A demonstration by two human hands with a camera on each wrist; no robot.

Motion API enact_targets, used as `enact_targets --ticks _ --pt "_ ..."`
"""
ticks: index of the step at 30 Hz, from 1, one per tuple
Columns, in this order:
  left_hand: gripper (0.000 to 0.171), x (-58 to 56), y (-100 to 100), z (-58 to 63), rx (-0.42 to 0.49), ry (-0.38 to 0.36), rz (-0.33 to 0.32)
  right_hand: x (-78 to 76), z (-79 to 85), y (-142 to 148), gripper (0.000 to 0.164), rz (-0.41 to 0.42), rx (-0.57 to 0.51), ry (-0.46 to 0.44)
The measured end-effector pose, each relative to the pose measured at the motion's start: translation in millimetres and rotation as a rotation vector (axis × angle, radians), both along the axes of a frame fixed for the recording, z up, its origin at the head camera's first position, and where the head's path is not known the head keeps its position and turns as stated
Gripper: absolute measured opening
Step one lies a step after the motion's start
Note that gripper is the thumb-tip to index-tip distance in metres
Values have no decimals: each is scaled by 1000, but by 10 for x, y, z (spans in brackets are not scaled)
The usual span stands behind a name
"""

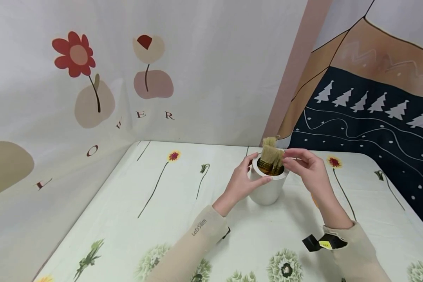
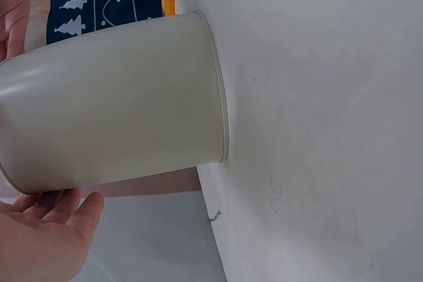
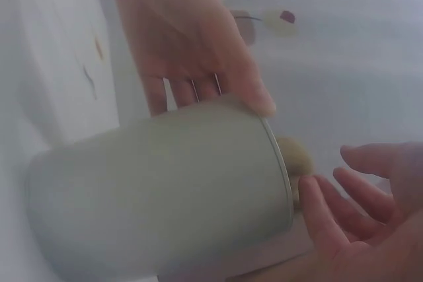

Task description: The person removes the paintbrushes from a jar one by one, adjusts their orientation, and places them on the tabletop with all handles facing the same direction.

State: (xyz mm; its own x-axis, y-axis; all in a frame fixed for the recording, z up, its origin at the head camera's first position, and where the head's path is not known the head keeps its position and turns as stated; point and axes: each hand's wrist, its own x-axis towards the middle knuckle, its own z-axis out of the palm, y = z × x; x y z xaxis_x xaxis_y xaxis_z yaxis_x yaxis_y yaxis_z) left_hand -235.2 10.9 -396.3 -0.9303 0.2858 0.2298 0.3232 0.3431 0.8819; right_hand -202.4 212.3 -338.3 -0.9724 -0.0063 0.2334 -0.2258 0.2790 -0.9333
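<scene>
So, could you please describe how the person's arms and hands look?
The left hand and right hand are bare. The left sleeve and right sleeve are beige; the left has dark lettering, the right a black piece with a yellow label.

One pot (image 1: 266, 194), one table (image 1: 120, 203), apparently two brushes (image 1: 272, 157).

The left hand (image 2: 43, 246) holds a pale container (image 2: 119, 104) (smooth-sided).

Pot (image 2: 115, 104) close in both wrist views
</scene>
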Motion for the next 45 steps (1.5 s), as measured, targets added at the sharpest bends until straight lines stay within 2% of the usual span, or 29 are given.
enact_targets --ticks 9,15,22,29,37,45 --pt "81 7 -4 -9 14 17 -10 -52 63 -157 50 12 156 -69" --pt "81 6 -9 -17 9 16 -10 -85 68 -254 50 19 214 -35" --pt "80 18 -10 0 17 25 -14 -101 58 -280 41 2 303 -28" --pt "80 16 -11 -4 31 8 -20 -138 31 -308 37 49 407 -44" --pt "80 19 -22 -5 30 19 -21 -166 42 -327 43 82 453 -76" --pt "79 10 -11 1 26 29 -23 -186 22 -338 45 46 541 -72"
